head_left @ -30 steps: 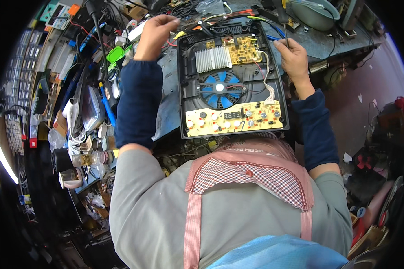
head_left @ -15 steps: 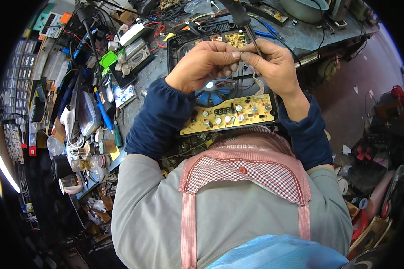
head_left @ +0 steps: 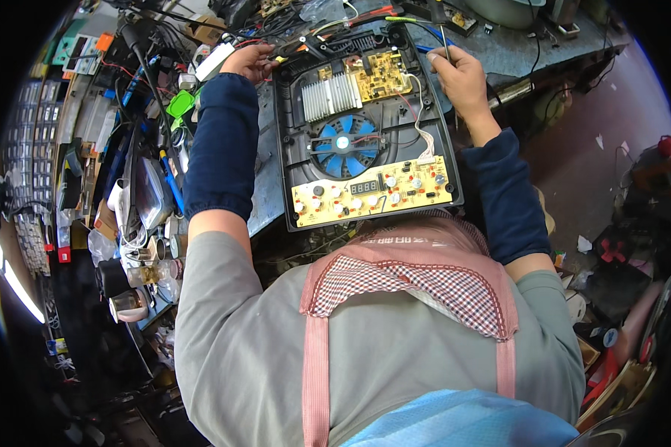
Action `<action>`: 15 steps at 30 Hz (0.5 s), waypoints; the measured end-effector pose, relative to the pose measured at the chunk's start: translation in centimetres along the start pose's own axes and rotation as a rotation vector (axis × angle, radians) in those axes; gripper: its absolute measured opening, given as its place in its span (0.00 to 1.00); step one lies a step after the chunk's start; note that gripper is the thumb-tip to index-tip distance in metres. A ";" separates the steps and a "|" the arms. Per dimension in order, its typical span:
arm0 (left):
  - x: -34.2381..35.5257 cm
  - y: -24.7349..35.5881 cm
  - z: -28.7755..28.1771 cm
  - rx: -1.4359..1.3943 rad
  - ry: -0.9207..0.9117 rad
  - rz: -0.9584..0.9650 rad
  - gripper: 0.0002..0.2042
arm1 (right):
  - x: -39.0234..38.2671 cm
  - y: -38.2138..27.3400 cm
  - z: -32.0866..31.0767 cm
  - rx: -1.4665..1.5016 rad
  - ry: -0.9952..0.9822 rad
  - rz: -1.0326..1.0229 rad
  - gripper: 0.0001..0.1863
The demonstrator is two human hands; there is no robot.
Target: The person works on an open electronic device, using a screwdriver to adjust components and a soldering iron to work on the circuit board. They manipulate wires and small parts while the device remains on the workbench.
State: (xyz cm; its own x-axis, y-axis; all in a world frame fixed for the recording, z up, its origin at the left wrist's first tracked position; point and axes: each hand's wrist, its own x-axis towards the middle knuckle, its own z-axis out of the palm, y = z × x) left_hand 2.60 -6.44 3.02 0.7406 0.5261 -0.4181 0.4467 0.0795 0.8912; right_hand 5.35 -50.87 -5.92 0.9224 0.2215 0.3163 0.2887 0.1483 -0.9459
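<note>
Head view shows us the open black housing [head_left: 395, 119] across the counter's [head_left: 514, 59] near edge, probably stiff and light, its yellow circuit boards [head_left: 384, 78] fragile, best held by the rim; our right hand [head_left: 462, 80] pinches a slim rod [head_left: 445, 42], but our left hand's [head_left: 252, 62] grip we cannot tell.

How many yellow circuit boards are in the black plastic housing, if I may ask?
2 visible: one component-covered yellow board toward the far end, one long yellow board along the near edge; more may be hidden underneath.
</note>
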 end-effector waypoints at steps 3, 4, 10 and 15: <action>2.8 0.3 -1.4 -0.029 -0.027 -0.183 0.06 | -0.2 -0.4 -0.2 -0.008 -0.021 0.020 0.10; 3.5 0.4 -1.0 -0.120 -0.020 -0.205 0.09 | -0.2 -0.4 -0.1 0.004 -0.019 0.016 0.10; 3.8 0.2 -0.2 -0.082 -0.141 -0.180 0.10 | -0.2 -0.6 -0.1 -0.051 -0.005 -0.019 0.10; 0.1 1.7 1.3 -0.256 -0.117 -0.060 0.07 | -0.2 -0.4 0.0 -0.075 -0.014 -0.033 0.10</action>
State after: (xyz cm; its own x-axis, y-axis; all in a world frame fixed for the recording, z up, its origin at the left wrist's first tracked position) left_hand 4.06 -7.35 4.29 0.7759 0.4142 -0.4759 0.3612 0.3267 0.8734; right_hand 5.06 -50.95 -5.55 0.9085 0.2313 0.3480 0.3379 0.0835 -0.9375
